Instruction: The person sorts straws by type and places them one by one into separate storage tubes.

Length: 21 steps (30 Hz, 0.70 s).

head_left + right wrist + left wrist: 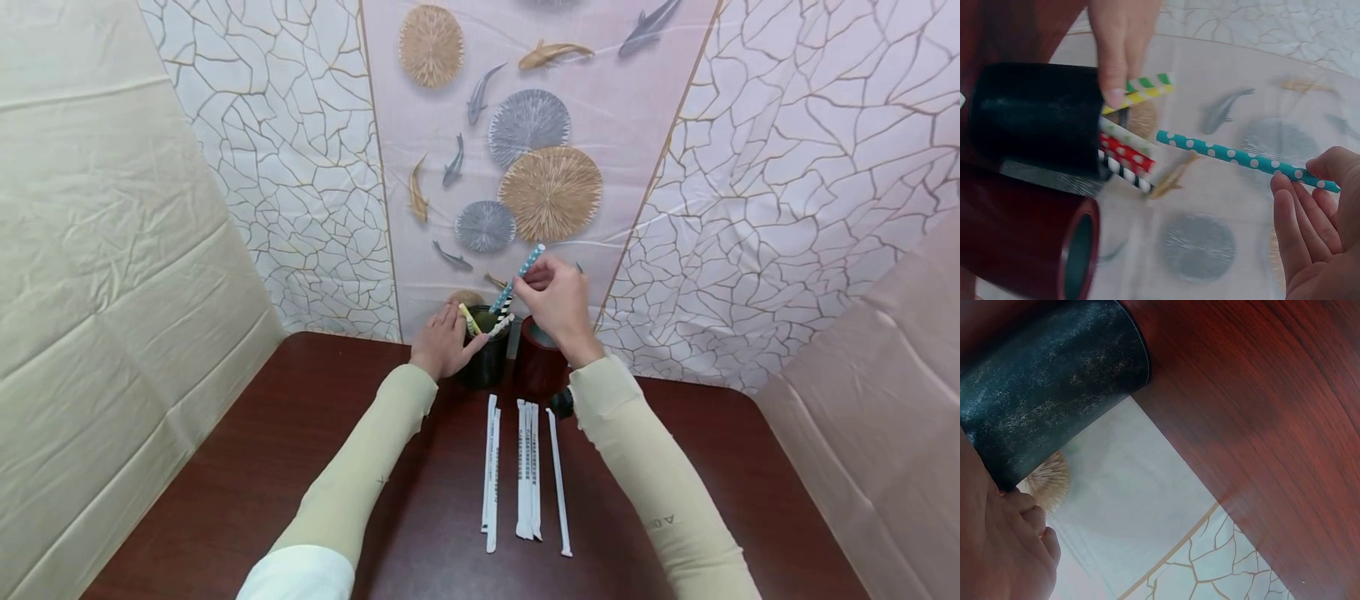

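My right hand (562,304) pinches a turquoise paper straw with white dots (1232,153) near one end, between thumb and fingers. The straw's free end points toward the mouth of a dark green-black cup (1035,119), apart from it in the right wrist view. Several patterned paper straws stick out of that cup, among them a yellow one (1147,97), a red one with white dots (1125,153) and a black-and-white striped one (1129,174). My left hand (442,340) holds the dark cup at its rim, thumb in front and fingers on the far left side.
A dark red cup (538,367) stands right beside the dark one. Several white paper-wrapped straws (528,471) lie lengthwise on the brown table (645,500) in front of the cups. A patterned cloth wall (315,150) rises directly behind the table's back edge.
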Motion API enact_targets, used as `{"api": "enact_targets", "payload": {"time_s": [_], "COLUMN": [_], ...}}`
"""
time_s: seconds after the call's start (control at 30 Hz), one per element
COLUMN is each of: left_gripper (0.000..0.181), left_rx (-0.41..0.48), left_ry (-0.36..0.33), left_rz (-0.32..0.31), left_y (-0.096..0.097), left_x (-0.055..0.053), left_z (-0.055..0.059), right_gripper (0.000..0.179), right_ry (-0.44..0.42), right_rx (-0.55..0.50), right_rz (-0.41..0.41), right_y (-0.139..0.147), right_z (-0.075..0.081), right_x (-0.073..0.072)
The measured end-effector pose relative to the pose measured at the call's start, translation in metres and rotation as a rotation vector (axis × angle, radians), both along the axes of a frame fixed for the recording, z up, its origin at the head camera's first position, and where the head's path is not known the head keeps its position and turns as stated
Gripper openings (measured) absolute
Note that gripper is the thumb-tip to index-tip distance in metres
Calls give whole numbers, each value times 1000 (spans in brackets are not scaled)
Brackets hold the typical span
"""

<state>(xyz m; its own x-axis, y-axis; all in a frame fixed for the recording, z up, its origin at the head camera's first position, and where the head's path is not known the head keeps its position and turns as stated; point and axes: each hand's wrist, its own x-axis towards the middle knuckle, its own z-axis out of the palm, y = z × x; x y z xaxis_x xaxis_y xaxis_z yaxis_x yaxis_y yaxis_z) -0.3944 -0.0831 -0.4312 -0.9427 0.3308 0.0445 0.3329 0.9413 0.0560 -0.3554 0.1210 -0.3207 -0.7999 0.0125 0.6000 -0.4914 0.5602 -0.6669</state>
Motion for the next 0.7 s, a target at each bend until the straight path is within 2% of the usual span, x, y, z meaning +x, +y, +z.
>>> {"api": "enact_targets", "payload": {"time_s": [0.17, 0.37, 0.5, 0.6, 0.7], "left_gripper": [88, 89, 90, 90, 89], "left_rx": [13, 1, 8, 14, 25], "left_ry": [0, -3, -23, -27, -18], "left_rz": [-1, -1, 2, 5, -5], "left_y": [-1, -1, 0, 1, 0], "left_x": [0, 0, 1, 1, 2], "left_z": [0, 1, 2, 2, 2], "right_gripper": [16, 24, 32, 35, 35], "right_ry": [-9, -74, -119, -139, -138], "right_rx": [-3, 53, 56, 49, 89], "right_rz": [-15, -27, -12, 13, 17], "right_y": [-9, -17, -15, -11, -3], "right_z": [-18, -32, -29, -23, -15], "right_x": [-10, -20, -19, -16, -13]}}
